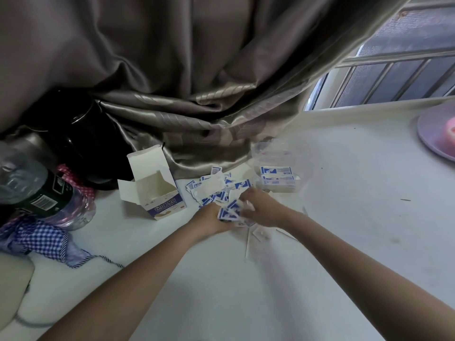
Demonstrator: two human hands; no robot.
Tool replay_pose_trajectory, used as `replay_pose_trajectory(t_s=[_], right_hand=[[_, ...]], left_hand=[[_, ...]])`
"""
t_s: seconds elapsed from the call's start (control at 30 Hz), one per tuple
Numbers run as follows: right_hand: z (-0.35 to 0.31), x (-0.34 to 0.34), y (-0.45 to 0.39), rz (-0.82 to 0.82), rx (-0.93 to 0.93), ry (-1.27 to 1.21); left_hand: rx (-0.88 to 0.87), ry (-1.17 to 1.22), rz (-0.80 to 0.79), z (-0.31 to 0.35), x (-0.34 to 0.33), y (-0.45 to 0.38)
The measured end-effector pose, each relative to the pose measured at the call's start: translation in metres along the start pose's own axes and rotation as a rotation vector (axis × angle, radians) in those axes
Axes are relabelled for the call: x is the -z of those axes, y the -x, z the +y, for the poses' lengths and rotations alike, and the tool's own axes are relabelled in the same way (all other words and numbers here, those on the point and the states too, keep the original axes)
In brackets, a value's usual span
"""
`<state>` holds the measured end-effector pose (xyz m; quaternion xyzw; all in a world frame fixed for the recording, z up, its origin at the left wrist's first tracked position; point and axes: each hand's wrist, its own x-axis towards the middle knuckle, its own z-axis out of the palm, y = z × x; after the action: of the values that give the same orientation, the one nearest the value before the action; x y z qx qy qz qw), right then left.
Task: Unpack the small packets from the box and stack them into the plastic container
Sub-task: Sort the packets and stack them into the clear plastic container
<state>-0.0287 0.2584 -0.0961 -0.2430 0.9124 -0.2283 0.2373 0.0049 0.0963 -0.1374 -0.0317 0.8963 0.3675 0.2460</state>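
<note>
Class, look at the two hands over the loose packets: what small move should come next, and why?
Probably square up the packets that both hands, left hand and right hand, hold, then carry them right to the plastic container, which already holds two neat stacks. The box looks empty, with more packets loose on the table.
</note>
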Motion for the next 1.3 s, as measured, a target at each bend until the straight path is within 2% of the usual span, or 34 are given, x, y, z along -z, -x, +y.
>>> replay_pose_trajectory(t_s=[0.03, 0.1, 0.27, 0.43, 0.5, 0.63, 0.8, 1.0, 1.2, 1.3], right_hand=[[-0.005, -0.005, -0.003, -0.066, -0.007, 0.015], [-0.007, -0.014, -0.007, -0.093, -0.024, 0.039], [0.004, -0.022, -0.007, 0.088, -0.058, 0.197], [-0.001, -0.041, -0.005, 0.225, 0.204, 0.546], [0.001, -0.054, -0.007, 0.181, 0.234, 0.657], [0.007, -0.058, -0.003, 0.128, 0.234, 0.721], [0.013, -0.046, 0.003, -0.064, 0.137, 0.601], [0.017, -0.042, 0.001, -0.002, 0.041, 0.293], [0.012, -0.045, 0.001, -0.040, 0.055, 0.276], [0.013, -0.038, 0.000, 0.054, 0.037, 0.172]], left_hand=[[-0.030, 0.037, -0.023, 0.002, 0.001, 0.002], [-0.055, 0.036, -0.052, 0.006, 0.006, 0.006], [-0.053, 0.011, 0.027, -0.005, 0.013, 0.011], [-0.030, -0.032, 0.196, -0.012, 0.010, 0.014], [-0.011, -0.072, 0.181, -0.015, 0.008, 0.014], [-0.049, -0.190, 0.062, -0.021, 0.002, 0.017], [-0.119, -0.276, 0.066, -0.016, -0.006, 0.016], [-0.138, -0.222, 0.228, -0.017, 0.000, 0.011], [-0.107, -0.288, 0.209, -0.026, -0.001, 0.011], [-0.115, -0.187, 0.253, -0.022, 0.001, 0.006]])
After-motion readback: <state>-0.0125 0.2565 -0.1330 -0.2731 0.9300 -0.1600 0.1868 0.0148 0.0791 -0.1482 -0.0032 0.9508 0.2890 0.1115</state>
